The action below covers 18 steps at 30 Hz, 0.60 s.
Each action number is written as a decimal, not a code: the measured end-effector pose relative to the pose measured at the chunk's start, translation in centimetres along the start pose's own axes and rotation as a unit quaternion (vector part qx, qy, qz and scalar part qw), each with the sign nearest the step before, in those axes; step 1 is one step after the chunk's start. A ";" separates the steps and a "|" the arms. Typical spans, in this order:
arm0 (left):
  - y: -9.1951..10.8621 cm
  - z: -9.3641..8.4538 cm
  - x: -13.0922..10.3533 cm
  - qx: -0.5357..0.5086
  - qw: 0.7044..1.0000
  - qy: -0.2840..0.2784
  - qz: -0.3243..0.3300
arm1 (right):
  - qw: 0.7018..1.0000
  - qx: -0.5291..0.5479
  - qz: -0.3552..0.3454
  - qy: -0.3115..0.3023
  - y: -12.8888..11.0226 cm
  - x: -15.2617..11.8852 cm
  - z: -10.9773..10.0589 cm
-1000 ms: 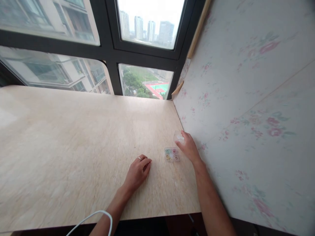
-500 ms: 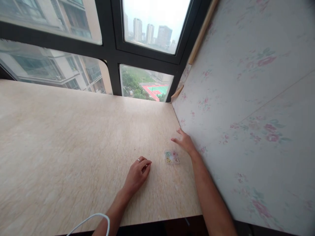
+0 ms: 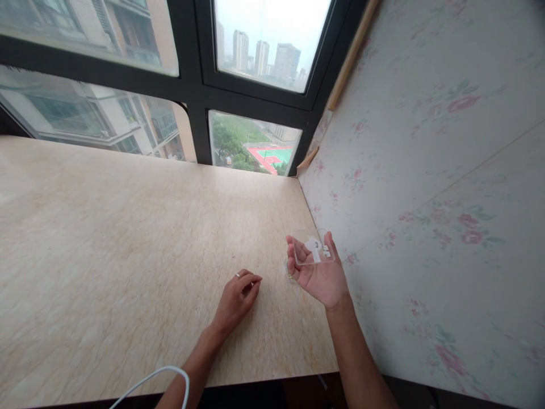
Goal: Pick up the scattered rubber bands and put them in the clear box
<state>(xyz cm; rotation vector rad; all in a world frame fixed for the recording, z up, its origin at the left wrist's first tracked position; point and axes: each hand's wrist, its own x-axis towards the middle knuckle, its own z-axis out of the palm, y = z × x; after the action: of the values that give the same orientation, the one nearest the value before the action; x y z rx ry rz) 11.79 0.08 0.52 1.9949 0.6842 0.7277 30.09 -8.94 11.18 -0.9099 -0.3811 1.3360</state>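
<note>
My right hand (image 3: 321, 284) is turned palm up near the wall. It grips a clear, flat plastic lid (image 3: 301, 254) by its edges, with fingers on the left side and thumb on the right. White label-like patches show on the lid. Partly hidden behind this hand, a small clear box (image 3: 286, 271) lies on the counter, with a bit of yellow showing in it. My left hand (image 3: 238, 298) rests on the counter to the left of the box, thumb and fingertips pinched together. Whatever is between them, if anything, cannot be made out. It wears a ring.
The beige marbled counter (image 3: 128, 255) runs along a dark-framed window (image 3: 200, 136). A flower-patterned wall (image 3: 404, 187) rises close on the right. A white cable (image 3: 170, 369) loops over my left forearm. The counter's front edge is at the bottom.
My right hand, open and reaching past the box before, has turned palm up and now holds the clear lid. It now covers most of the box. My left hand has barely moved.
</note>
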 end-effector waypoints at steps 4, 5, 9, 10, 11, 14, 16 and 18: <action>1.6 -0.7 0.2 -0.036 0.999 0.032 -0.006 | 0.998 0.035 0.042 -0.031 0.5 -0.1 -0.1; 2.3 -0.9 0.2 -0.051 0.998 0.042 0.002 | 0.996 0.064 0.053 -0.044 0.7 -0.2 0.0; 5.6 -2.1 0.8 -0.090 0.993 0.045 0.068 | 0.977 0.179 0.086 -0.082 1.4 -0.6 0.5; 6.3 -2.4 1.1 -0.090 0.992 0.038 0.085 | 0.973 0.193 0.091 -0.087 1.6 -0.7 0.7; 6.9 -2.6 1.4 -0.087 0.991 0.030 0.099 | 0.971 0.200 0.094 -0.090 1.8 -0.7 0.9; 8.1 -3.0 2.4 -0.069 0.989 0.008 0.128 | 0.973 0.189 0.094 -0.091 2.4 -0.8 1.3; 8.4 -3.1 2.9 -0.060 0.988 -0.002 0.141 | 0.981 0.153 0.086 -0.086 2.7 -0.7 1.4; 8.3 -3.1 3.2 -0.052 0.988 -0.008 0.148 | 0.990 0.098 0.073 -0.074 3.0 -0.8 1.1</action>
<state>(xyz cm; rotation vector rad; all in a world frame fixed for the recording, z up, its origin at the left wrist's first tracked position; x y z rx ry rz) 13.29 0.16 9.77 2.0258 0.3347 0.9028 27.11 -9.39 9.85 -0.6872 -0.2949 1.5516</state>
